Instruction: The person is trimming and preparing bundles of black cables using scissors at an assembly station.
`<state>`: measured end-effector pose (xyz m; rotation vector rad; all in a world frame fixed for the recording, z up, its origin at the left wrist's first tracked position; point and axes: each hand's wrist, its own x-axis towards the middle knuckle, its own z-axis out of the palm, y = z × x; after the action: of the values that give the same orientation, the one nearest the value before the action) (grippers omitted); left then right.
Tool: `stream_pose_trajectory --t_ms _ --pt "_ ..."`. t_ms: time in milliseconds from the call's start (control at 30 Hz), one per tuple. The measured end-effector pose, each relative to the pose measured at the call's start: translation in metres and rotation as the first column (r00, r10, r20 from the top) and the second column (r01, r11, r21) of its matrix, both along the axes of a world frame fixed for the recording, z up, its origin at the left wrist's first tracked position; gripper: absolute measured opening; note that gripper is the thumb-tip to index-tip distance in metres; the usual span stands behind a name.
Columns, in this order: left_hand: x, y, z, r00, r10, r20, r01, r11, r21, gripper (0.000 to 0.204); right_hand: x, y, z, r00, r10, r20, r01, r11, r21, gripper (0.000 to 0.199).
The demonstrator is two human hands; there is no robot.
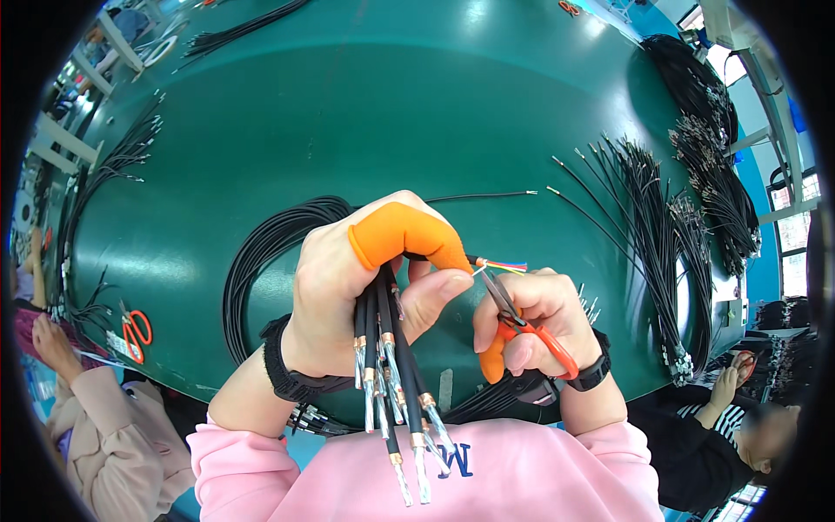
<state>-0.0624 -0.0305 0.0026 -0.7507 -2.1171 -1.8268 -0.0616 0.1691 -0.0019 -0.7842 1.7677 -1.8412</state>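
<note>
My left hand (357,274), with an orange finger cot (407,235) on its index finger, is closed around a bunch of black cables (383,326). Their stripped ends, with foil and copper showing, hang below the palm. One cable end sticks out past the index fingertip and thumb, its thin colored wires (504,266) fanned to the right. In my right hand (544,317) is a pair of scissors (513,317) with orange-red handles; the blades point up-left, close by a white strand at the colored wires. Whether the blades touch the strand I cannot tell.
A coil of black cable (261,261) lies left of my hands on the green table (391,113). Cable bundles (652,235) are heaped at the right, more (122,152) at the left. Other scissors (135,335) lie at the left edge. People sit on both sides.
</note>
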Motion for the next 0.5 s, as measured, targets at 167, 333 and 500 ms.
stream_pose_trajectory --t_ms 167,333,500 --pt "-0.003 -0.002 -0.001 0.997 0.012 -0.075 -0.014 0.999 -0.032 0.02 0.001 -0.002 0.0 0.999 0.003 0.041 -0.003 1.0 -0.011 0.03" --pt "-0.002 0.0 -0.001 0.998 -0.002 -0.057 0.0 0.999 -0.035 0.02 0.0 -0.004 -0.005 0.999 -0.006 0.038 0.008 0.998 -0.057 0.032" --pt "-0.004 0.001 -0.005 0.995 0.009 -0.104 -0.011 1.0 -0.021 0.017 0.012 -0.012 -0.001 0.967 -0.041 0.252 0.067 0.993 -0.097 0.04"
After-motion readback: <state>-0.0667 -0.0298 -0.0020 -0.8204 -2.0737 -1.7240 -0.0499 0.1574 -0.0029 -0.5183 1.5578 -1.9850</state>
